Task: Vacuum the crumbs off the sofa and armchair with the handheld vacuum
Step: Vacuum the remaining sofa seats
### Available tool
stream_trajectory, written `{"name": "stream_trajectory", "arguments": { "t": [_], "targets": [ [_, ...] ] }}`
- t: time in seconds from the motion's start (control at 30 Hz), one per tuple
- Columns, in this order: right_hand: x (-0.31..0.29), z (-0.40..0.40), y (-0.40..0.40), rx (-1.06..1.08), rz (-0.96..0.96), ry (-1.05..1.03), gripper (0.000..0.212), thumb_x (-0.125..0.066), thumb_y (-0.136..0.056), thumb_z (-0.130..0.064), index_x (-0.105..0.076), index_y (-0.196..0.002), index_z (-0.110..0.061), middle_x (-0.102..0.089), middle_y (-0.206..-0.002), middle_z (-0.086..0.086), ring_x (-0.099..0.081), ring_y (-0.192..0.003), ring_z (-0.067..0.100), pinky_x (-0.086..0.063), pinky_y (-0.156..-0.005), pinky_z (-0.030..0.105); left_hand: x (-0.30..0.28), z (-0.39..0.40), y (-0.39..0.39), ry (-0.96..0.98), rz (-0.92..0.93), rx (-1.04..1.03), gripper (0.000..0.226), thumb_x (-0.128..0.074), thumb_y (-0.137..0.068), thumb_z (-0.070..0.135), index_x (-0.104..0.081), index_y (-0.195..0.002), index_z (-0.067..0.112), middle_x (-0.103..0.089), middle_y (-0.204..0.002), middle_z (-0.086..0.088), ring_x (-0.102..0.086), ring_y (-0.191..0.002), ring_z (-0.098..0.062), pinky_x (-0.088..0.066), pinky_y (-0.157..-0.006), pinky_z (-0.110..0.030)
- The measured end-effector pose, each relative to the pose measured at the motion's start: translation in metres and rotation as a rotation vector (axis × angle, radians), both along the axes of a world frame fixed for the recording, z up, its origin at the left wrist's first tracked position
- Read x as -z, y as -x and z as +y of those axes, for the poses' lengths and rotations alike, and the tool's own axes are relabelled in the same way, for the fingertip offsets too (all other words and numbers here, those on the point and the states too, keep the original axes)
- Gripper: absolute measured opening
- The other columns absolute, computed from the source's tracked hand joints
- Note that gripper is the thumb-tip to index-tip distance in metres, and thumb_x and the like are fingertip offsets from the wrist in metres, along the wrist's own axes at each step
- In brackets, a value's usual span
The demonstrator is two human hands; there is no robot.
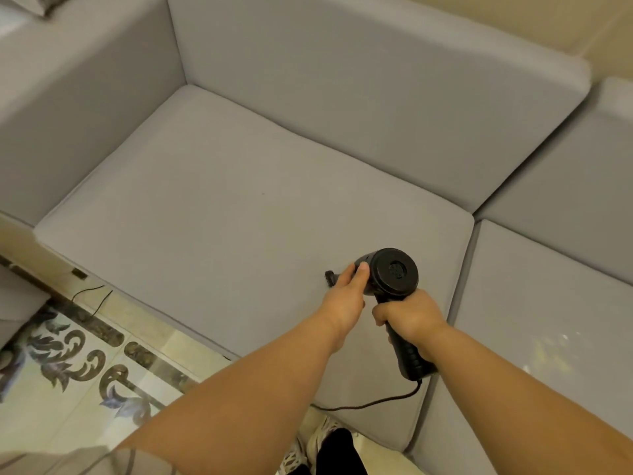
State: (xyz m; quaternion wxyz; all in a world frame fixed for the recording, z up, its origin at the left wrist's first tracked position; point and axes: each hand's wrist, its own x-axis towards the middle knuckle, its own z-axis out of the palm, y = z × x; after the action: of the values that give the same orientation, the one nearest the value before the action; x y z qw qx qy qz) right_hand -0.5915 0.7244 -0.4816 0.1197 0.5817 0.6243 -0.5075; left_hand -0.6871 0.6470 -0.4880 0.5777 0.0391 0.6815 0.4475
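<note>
**A:** What do I have in front of me?

**B:** I see the vacuum (394, 273) held low over the front right part of the sofa's seat cushion (222, 200). My right hand (409, 315) is wrapped tight around the handle, and my left hand (347, 287) grips the barrel near the nozzle (330, 278), which sits on or just above the fabric; I cannot tell which.

**A:** What could go wrong from here?

**B:** I count 3 risks. First, the cord (370, 402) trails from the handle base over the cushion's front edge toward the tiled floor (113, 354), close to my foot (325, 437). If I step forward, I may snag it and jerk the vacuum off line.

**A:** And the second?

**B:** My left fingers (358, 272) sit close to the nozzle. If they slide forward, they may block the intake.

**A:** The third?

**B:** Coverage. I spot 1 dark speck (263, 193) mid-cushion, and pale flecks on the next cushion (548, 337) to the right. The crevices along the backrest (359, 97) could hide more, so I could easily miss crumbs there.
</note>
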Motion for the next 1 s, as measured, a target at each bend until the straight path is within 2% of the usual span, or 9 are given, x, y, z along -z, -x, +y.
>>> {"name": "stream_trajectory", "arguments": {
  "t": [0.1, 0.27, 0.37, 0.6, 0.87, 1.0],
  "targets": [
    [-0.009, 0.002, -0.006, 0.005, -0.002, -0.005, 0.022, -0.073, -0.065, -0.007, -0.066, -0.086, -0.009, -0.068, -0.084, 0.018, -0.067, -0.079, 0.037, -0.060, -0.080, 0.051, -0.008, 0.000, -0.005, -0.013, -0.026, 0.011, 0.053, -0.034, -0.097, 0.056, -0.027, -0.146, 0.039, -0.045, -0.141, 0.005, -0.052, -0.118, -0.021, -0.036, -0.109, -0.044],
    [-0.009, 0.010, 0.004, 0.060, 0.068, -0.032, 0.021, -0.073, -0.066, -0.005, -0.066, -0.086, -0.009, -0.068, -0.084, 0.021, -0.067, -0.080, 0.040, -0.058, -0.081, 0.057, -0.014, 0.011, 0.004, -0.066, 0.009, 0.001, 0.057, -0.036, -0.097, 0.053, -0.020, -0.149, 0.037, -0.041, -0.146, 0.006, -0.051, -0.121, -0.021, -0.035, -0.109, -0.044],
    [0.002, 0.011, 0.018, 0.030, 0.094, -0.017, 0.022, -0.073, -0.066, -0.006, -0.066, -0.086, -0.013, -0.068, -0.083, 0.017, -0.068, -0.085, 0.041, -0.059, -0.082, 0.055, -0.007, 0.012, 0.016, -0.053, 0.039, -0.034, 0.054, -0.036, -0.098, 0.052, -0.023, -0.148, 0.037, -0.042, -0.145, 0.005, -0.052, -0.117, -0.021, -0.038, -0.107, -0.043],
    [0.010, 0.003, 0.020, 0.000, 0.037, 0.027, 0.022, -0.073, -0.064, -0.008, -0.066, -0.085, -0.012, -0.068, -0.084, 0.016, -0.068, -0.085, 0.039, -0.059, -0.083, 0.052, 0.006, -0.001, 0.015, -0.005, 0.040, -0.052, 0.056, -0.036, -0.097, 0.053, -0.025, -0.149, 0.035, -0.044, -0.143, 0.004, -0.055, -0.114, -0.020, -0.040, -0.105, -0.040],
    [-0.011, -0.008, -0.014, 0.019, -0.020, 0.021, 0.029, -0.072, -0.058, -0.010, -0.068, -0.086, -0.008, -0.068, -0.081, 0.019, -0.064, -0.073, 0.034, -0.059, -0.081, 0.055, -0.007, -0.012, -0.014, -0.018, -0.015, 0.022, 0.055, -0.035, -0.097, 0.053, -0.024, -0.148, 0.036, -0.045, -0.142, 0.006, -0.055, -0.112, -0.019, -0.040, -0.104, -0.039],
    [-0.018, -0.020, -0.023, 0.041, 0.009, -0.038, 0.023, -0.072, -0.064, -0.007, -0.067, -0.086, -0.007, -0.069, -0.084, 0.021, -0.067, -0.079, 0.039, -0.059, -0.081, 0.056, -0.018, -0.020, -0.021, -0.050, -0.011, 0.050, 0.056, -0.034, -0.098, 0.053, -0.019, -0.150, 0.038, -0.041, -0.146, 0.007, -0.054, -0.115, -0.018, -0.036, -0.109, -0.042]
  ]
}}
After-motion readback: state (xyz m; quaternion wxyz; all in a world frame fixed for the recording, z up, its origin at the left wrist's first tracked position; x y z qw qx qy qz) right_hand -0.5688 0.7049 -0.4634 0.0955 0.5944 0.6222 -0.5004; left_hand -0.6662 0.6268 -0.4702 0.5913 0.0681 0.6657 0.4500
